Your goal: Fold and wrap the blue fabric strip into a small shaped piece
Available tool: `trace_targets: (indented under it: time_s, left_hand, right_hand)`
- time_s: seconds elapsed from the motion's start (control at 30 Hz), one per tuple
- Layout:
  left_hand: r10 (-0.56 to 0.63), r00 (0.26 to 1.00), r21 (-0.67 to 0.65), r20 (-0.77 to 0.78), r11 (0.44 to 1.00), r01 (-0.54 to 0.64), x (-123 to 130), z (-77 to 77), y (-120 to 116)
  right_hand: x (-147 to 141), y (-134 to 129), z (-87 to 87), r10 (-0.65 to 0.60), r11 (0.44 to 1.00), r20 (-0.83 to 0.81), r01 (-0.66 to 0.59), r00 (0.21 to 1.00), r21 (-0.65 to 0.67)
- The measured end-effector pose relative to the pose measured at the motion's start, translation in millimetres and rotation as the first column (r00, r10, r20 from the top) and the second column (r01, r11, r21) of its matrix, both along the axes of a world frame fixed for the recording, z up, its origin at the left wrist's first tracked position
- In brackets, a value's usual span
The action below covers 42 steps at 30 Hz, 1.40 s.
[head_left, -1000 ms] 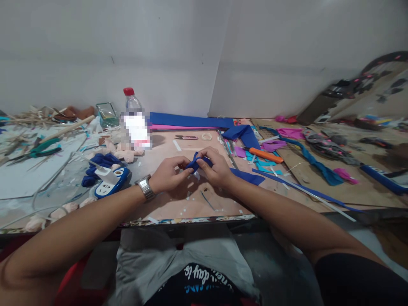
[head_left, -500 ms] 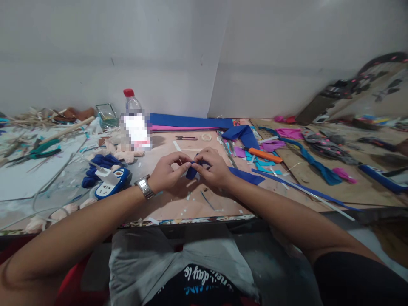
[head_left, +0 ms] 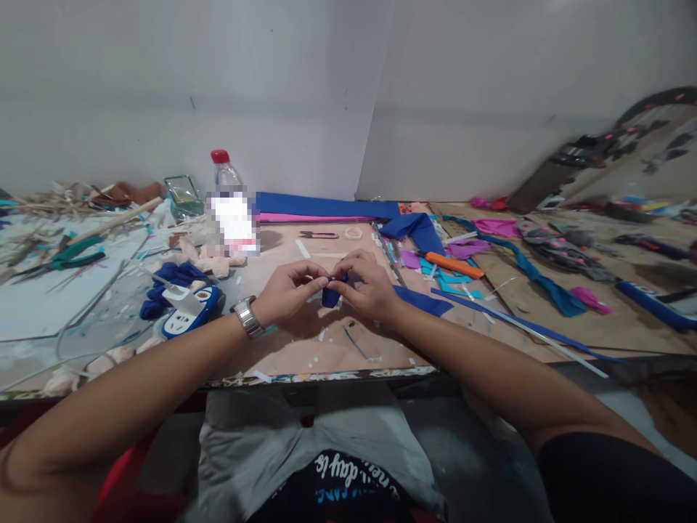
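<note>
Between my fingertips is a small piece of dark blue fabric point(head_left: 330, 297), pinched from both sides just above the table. My left hand point(head_left: 288, 292), with a metal watch point(head_left: 248, 317) at its wrist, grips the left edge between thumb and forefinger. From the other side my right hand point(head_left: 368, 288) pinches the same piece, its fingers curled over and partly hiding it. A blue fabric strip point(head_left: 419, 300) lies on the table just right of my right hand. Behind my hands rest thread snips point(head_left: 319, 234) and a pale ring of tape point(head_left: 353, 233).
At left are a blue-and-white power strip point(head_left: 192, 314), dark blue bundles point(head_left: 170, 280), green-handled pliers point(head_left: 79, 254) and a red-capped bottle point(head_left: 225, 171). An orange utility knife point(head_left: 454, 264) lies on scraps at right. Long blue fabric point(head_left: 327, 206) runs along the wall.
The blue fabric piece has turned slightly between my fingers and hangs more upright. Both hands stay in nearly the same place.
</note>
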<state>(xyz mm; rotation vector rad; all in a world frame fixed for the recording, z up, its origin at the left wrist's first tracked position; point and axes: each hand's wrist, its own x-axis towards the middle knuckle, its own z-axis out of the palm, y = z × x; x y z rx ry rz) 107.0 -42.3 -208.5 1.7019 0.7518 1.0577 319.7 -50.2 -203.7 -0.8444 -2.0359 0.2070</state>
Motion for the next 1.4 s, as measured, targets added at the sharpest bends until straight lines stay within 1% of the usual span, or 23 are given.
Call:
trace_targets:
  time_s: [0.2, 0.4, 0.5, 0.7, 0.93, 1.13, 1.4]
  left_hand:
    - [0.012, 1.0, -0.027, 0.014, 1.0, -0.011, 1.0, 2.0, 0.6]
    - [0.025, 1.0, -0.017, 0.009, 1.0, -0.024, 1.2, 1.3, 2.6]
    - [0.016, 1.0, -0.018, 0.021, 1.0, -0.015, 1.5, 0.1, 3.6]
    - [0.006, 0.998, -0.07, 0.06, 0.998, -0.002, 1.3, 0.6, 3.2]
    - [-0.011, 0.999, -0.047, 0.045, 0.999, 0.014, 1.2, 1.4, 3.2]
    - [-0.025, 0.998, -0.052, 0.052, 0.998, 0.028, 1.0, 0.2, 4.1]
    - [-0.075, 0.996, -0.115, 0.056, 0.99, 0.081, 2.0, -1.5, 2.7]
  right_hand:
    - [-0.5, -1.4, 1.8, 0.021, 1.0, 0.005, -0.021, 1.0, 0.003]
    - [-0.5, -0.6, 0.9, -0.01, 1.0, 0.015, 0.01, 1.0, 0.007]
    - [-0.9, -0.3, 0.9, -0.022, 1.0, 0.019, 0.022, 1.0, 0.017]
    - [-0.8, 0.0, 1.1, 0.003, 1.0, 0.027, -0.004, 1.0, 0.023]
    - [-0.4, -0.7, 1.7, 0.012, 0.999, 0.025, -0.012, 1.0, 0.035]
    - [-1.9, -3.5, 4.7, -0.002, 1.0, 0.003, 0.002, 1.0, 0.009]
    - [-2.3, -2.7, 4.2, 0.069, 0.996, -0.005, -0.069, 0.998, 0.051]
